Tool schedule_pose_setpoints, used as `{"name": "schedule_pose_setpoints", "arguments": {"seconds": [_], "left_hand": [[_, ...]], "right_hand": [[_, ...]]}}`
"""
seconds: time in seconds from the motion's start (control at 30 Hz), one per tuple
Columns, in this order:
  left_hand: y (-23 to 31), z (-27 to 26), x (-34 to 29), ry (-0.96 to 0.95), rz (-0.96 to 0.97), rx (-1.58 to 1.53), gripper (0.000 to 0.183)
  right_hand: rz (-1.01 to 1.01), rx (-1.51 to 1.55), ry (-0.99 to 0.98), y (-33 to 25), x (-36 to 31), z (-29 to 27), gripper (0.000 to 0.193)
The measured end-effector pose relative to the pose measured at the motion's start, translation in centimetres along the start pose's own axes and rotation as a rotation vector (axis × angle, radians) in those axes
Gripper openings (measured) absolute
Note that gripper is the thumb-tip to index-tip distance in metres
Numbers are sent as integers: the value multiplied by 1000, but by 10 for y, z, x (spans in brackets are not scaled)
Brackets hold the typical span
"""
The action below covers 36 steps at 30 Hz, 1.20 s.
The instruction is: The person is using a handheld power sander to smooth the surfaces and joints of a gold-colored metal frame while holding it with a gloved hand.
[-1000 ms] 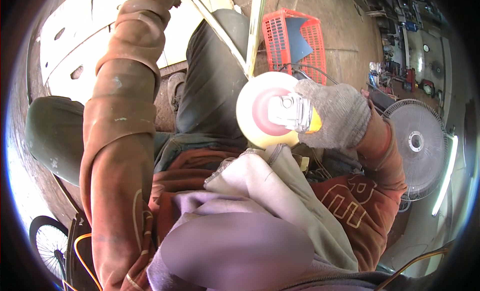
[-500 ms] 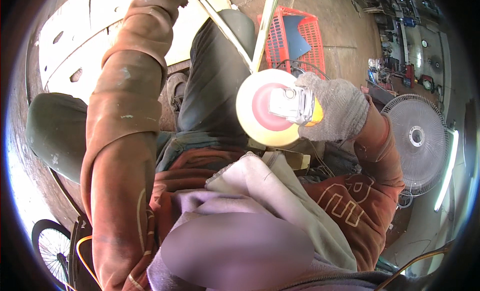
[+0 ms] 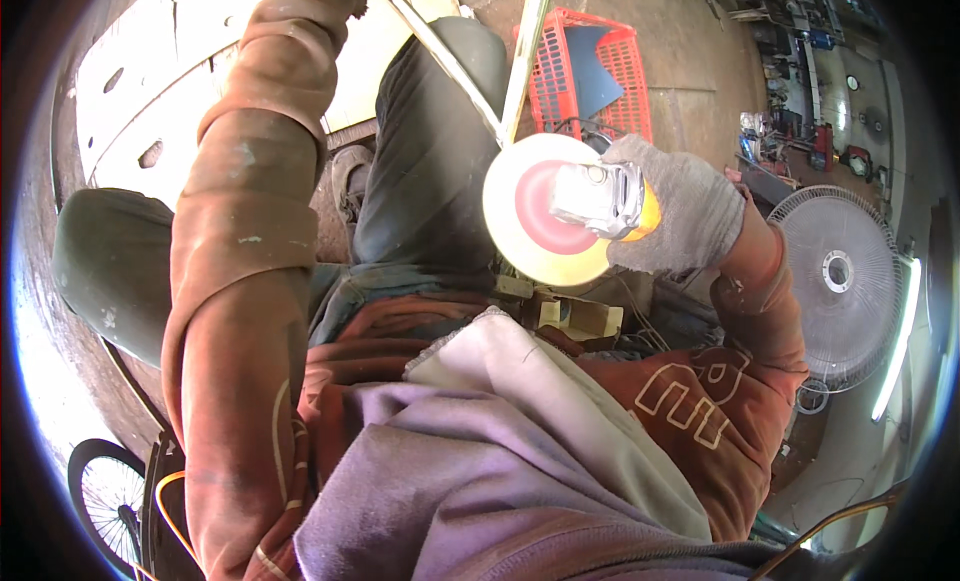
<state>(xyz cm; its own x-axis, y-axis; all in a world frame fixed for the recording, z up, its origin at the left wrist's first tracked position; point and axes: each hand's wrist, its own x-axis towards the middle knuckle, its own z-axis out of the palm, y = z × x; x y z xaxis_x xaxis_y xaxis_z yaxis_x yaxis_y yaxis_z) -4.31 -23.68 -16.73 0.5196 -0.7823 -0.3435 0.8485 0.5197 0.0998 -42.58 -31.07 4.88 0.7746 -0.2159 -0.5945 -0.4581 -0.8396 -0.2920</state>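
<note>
My right hand [image 3: 690, 206], in a grey knit glove, is wrapped round an angle grinder [image 3: 600, 199] with a silver head and a yellow body. A broad disc [image 3: 505, 213], pale yellow with a pink centre, is fitted to its head. Two shiny metal tubes [image 3: 521, 66] come together in a V beside the disc's upper left edge; whether disc and metal touch I cannot tell. My left arm [image 3: 245, 181], in a rust-brown sleeve, reaches up past the top edge, so the left hand is out of sight.
Beyond the tubes stands a red plastic basket [image 3: 625, 76] holding a blue sheet piece [image 3: 592, 71]. A large round fan [image 3: 800, 311] is at the right. Below the disc lies an open small carton [image 3: 592, 316]. A spoked wheel [image 3: 105, 496] shows at lower left.
The grinder and my right hand have shifted slightly to the right, away from the tubes' corner. More of the small carton now shows below the disc. My left arm has barely moved.
</note>
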Motion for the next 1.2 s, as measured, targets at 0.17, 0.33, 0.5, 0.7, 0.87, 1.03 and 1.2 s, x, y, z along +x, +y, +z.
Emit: {"name": "schedule_pose_setpoints", "arguments": {"seconds": [0.17, 0.33, 0.5, 0.7, 0.87, 1.03, 1.2], "left_hand": [[1, -1, 0, -1, 11, 14, 51], [1, -2, 7, -16, 17, 36, 52], [2, -12, 10, -1, 23, 47, 54], [1, -43, 16, 142, 24, 82, 56], [8, -87, 34, 301, 19, 131, 58], [21, -123, 51, 416, 15, 220, 60], [21, -142, 49, 439, 21, 387, 59]], "right_hand": [[16, 122, 42, 33, -3, 1, 63], [-7, 48, 131, 66, -21, 5, 67], [9, 188, 169, 70, -46, 14, 66], [19, 171, 133, 33, -45, 10, 62], [13, 48, 130, 16, -55, 2, 64], [2, -1, 145, 12, -60, -3, 66], [37, -30, 144, 14, -59, 0, 69]]}}
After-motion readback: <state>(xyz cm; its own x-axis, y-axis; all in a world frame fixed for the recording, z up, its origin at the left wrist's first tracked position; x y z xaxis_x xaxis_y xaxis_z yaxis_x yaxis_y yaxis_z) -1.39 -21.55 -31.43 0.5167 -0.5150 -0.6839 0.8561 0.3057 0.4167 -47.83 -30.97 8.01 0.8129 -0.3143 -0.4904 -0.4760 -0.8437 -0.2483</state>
